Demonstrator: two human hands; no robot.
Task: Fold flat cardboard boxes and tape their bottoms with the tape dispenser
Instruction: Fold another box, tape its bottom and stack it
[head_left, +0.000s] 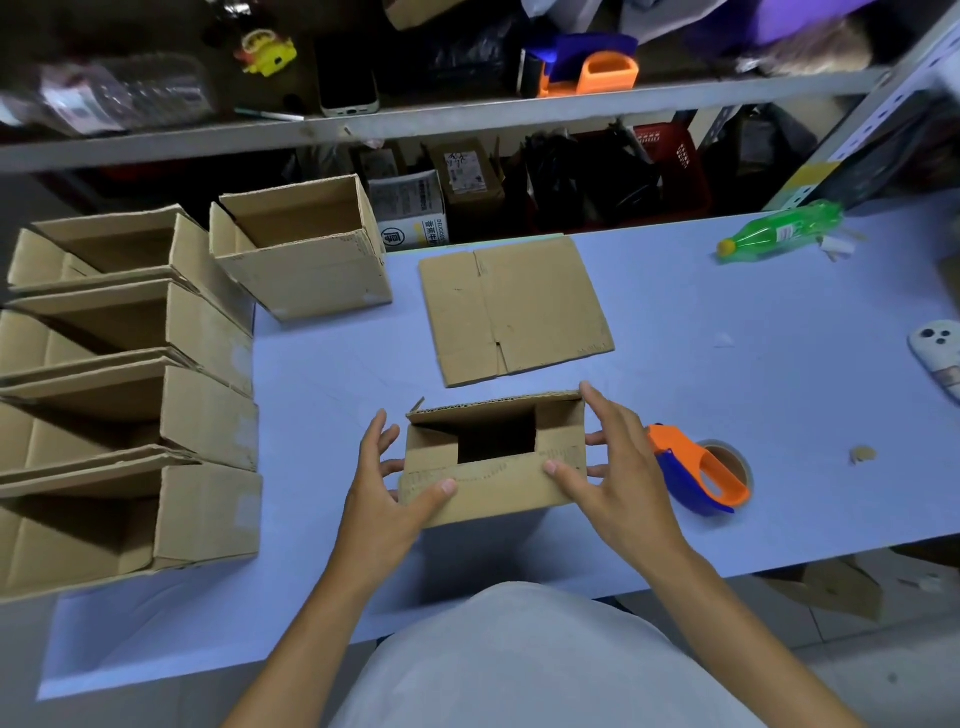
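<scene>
Head view: both hands (387, 483) (615, 462) gripping the half-folded box (493, 483), thumbs on flaps.

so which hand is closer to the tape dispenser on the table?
Right. The right hand grips the right end of the box, directly beside the tape dispenser. The left hand grips the box's left end, with the box between it and the dispenser.
</scene>
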